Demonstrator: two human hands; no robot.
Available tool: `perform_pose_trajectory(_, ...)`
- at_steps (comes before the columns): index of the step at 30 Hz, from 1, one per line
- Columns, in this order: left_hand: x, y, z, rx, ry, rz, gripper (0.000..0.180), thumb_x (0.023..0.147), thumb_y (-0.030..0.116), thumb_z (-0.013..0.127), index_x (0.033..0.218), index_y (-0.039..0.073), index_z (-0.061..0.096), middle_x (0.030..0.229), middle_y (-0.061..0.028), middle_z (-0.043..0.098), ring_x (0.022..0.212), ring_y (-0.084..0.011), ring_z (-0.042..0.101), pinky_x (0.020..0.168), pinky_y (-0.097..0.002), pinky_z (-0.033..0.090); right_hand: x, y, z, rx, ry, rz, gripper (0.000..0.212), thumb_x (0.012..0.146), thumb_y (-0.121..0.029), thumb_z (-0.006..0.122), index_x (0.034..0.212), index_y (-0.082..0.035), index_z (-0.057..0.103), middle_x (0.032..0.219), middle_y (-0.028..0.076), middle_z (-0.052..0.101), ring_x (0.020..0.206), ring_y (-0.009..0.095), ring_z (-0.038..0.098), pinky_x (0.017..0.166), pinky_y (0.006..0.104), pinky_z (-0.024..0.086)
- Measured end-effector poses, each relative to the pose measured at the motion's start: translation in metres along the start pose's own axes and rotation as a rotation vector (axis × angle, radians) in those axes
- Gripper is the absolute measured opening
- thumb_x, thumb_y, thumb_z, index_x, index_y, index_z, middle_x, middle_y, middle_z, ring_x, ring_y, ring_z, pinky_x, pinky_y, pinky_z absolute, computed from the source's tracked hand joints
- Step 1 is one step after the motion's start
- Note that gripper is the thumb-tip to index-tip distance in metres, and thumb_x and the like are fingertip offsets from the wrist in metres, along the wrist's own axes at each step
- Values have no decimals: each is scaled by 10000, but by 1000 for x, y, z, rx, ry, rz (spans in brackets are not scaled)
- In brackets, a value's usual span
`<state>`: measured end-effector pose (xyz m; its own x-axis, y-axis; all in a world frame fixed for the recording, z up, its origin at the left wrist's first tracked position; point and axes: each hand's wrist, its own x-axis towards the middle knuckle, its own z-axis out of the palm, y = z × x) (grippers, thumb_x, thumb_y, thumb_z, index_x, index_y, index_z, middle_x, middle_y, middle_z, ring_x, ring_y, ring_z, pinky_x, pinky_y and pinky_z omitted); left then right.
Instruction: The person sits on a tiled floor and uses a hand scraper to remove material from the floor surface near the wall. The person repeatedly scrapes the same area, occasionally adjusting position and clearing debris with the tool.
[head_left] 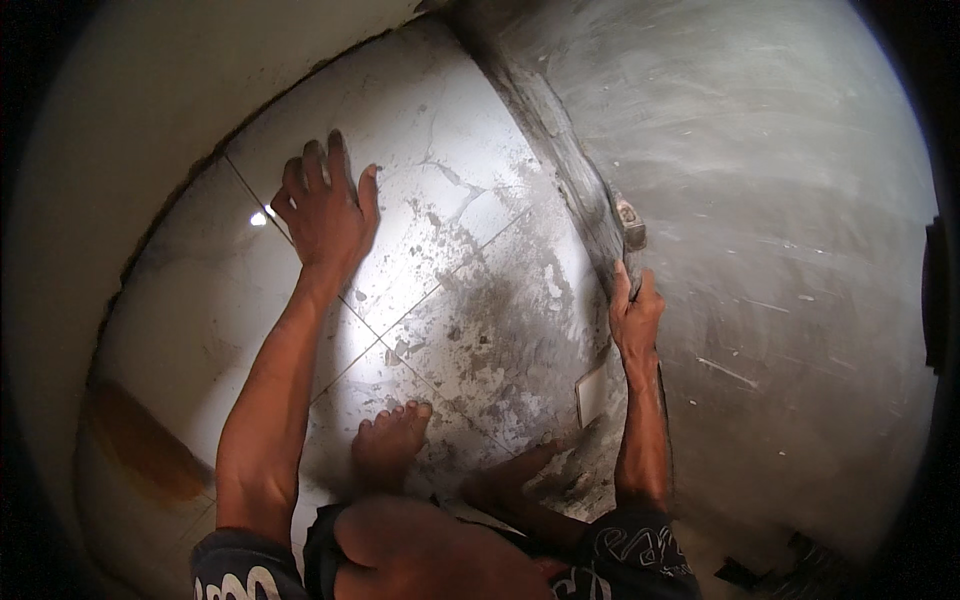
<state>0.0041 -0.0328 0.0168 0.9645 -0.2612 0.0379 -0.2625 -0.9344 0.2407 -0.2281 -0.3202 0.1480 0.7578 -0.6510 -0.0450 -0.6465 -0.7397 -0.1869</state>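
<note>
In the head view, your left hand [333, 225] is open, fingers spread over the tiled floor [410, 310]. Your right hand [638, 318] is partly curled beside the grey wall [790, 220], just below a small brown-and-grey piece [633, 232] at the grey strip [550, 125]; whether it grips anything, I cannot tell.

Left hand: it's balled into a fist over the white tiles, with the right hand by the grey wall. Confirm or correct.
Wrong on one point: in the head view the left hand is open, its fingers extended. It is over the white tiles, with the right hand by the grey wall.
</note>
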Motion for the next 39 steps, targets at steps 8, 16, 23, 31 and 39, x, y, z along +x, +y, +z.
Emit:
perform_pose_trajectory(8, 0, -1, 5, -1, 20, 11, 633, 1028, 466, 458, 1537, 101, 364, 1503, -195, 395, 1384, -394, 335, 1068, -584, 284, 7, 38, 29, -102, 201, -283, 218, 953, -173, 684, 941, 24, 594, 696, 204, 640, 581, 356, 665, 528, 424, 506)
perform_pose_trajectory(16, -2, -4, 6, 58, 51, 10, 627, 1031, 459, 452, 1536, 100, 358, 1500, -191, 393, 1380, -392, 336, 1065, -578, 290, -9, 30, 17, 145, 235, -325, 227, 933, -167, 690, 961, 48, 624, 791, 246, 689, 667, 368, 703, 580, 446, 528)
perform_pose_trajectory(23, 3, 0, 2, 19, 34, 10, 625, 1024, 452, 471, 1531, 100, 367, 1493, -195, 399, 1370, -389, 344, 1066, -577, 291, 11, 36, 26, -105, 48, -60, 311, 1005, -224, 622, 915, 73, 631, 618, 251, 591, 508, 355, 628, 487, 427, 453)
perform_pose_trajectory(31, -1, -3, 4, 20, 32, 16, 624, 1027, 452, 462, 1534, 100, 367, 1505, -191, 390, 1375, -386, 339, 1070, -573, 287, -1, 38, 26, 10, 161, -184, 358, 1001, -269, 630, 927, 82, 634, 670, 268, 634, 599, 393, 685, 544, 453, 512)
perform_pose_trajectory(39, -1, -3, 5, 42, 23, 15, 633, 1030, 463, 450, 1541, 100, 355, 1513, -193, 386, 1390, -385, 327, 1069, -573, 289, -8, 27, 9, 70, 311, -437, 306, 972, -217, 669, 971, 89, 655, 724, 240, 685, 613, 342, 697, 575, 429, 523)
